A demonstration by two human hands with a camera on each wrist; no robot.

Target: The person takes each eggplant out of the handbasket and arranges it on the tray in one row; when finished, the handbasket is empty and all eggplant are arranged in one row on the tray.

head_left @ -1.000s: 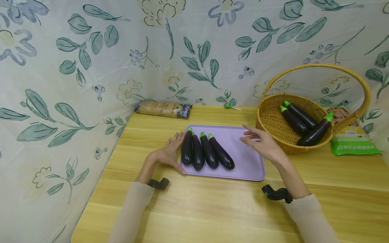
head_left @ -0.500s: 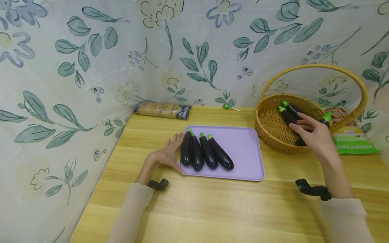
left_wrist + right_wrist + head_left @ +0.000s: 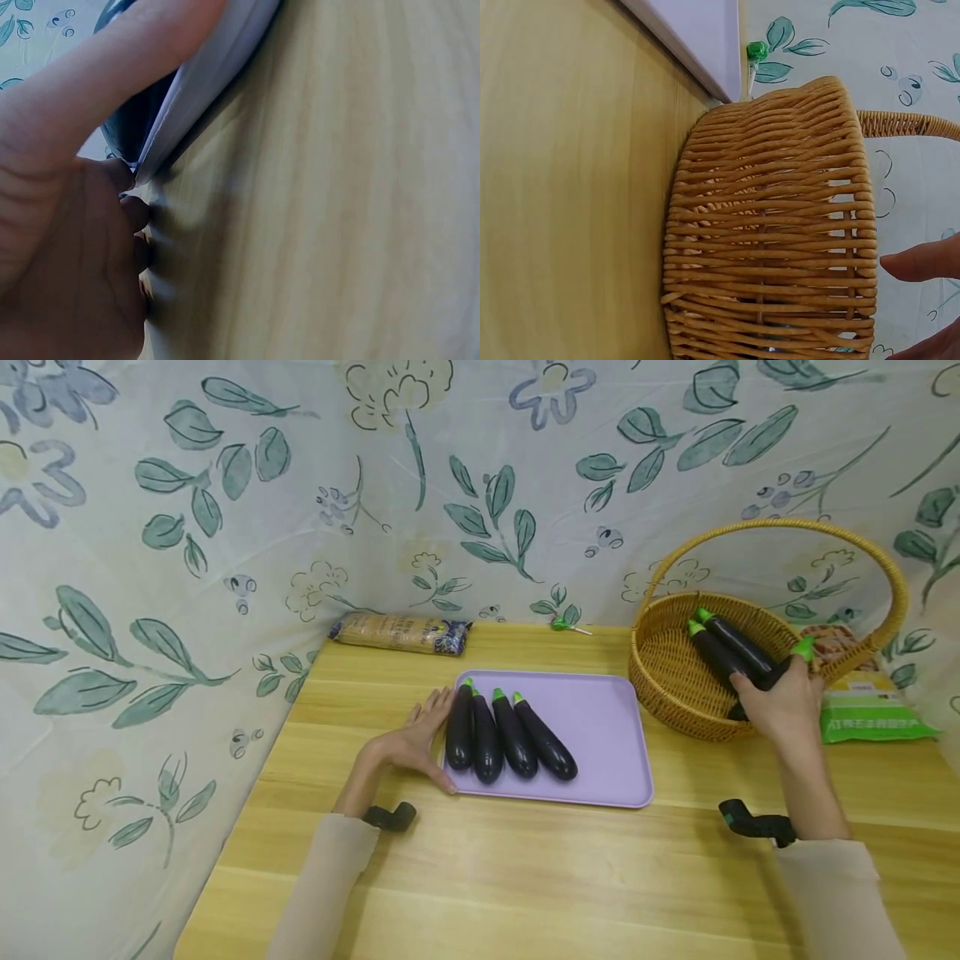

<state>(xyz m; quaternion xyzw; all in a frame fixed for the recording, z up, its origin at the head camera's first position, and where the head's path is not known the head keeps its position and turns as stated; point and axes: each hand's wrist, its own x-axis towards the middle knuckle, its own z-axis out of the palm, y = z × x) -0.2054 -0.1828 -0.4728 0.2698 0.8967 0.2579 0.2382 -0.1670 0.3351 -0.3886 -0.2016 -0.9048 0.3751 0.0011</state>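
Note:
Several dark eggplants [image 3: 516,735] with green caps lie side by side on the left part of a lilac tray [image 3: 607,735]. My left hand [image 3: 408,743] rests at the tray's left edge, fingers spread and thumb at its near-left corner; the left wrist view shows the thumb [image 3: 97,82] along the tray's side. Reaching into the wicker basket [image 3: 667,693], my right hand [image 3: 783,710] grips the nearest eggplant [image 3: 777,675], covering much of it. Two more eggplants [image 3: 731,647] lie beside it in the basket. The right wrist view has the thumb [image 3: 922,260] above the basket rim.
The basket's tall handle [image 3: 787,524] arches over its opening. Right of it lies a green-and-white food bag [image 3: 870,714]. A long packaged item [image 3: 401,632] and a green lollipop [image 3: 562,623] lie along the back, by the floral cloth [image 3: 300,510].
My right hand has moved right from above the tray into the basket, and its fingers have closed round the nearest eggplant. The left hand keeps its place at the tray.

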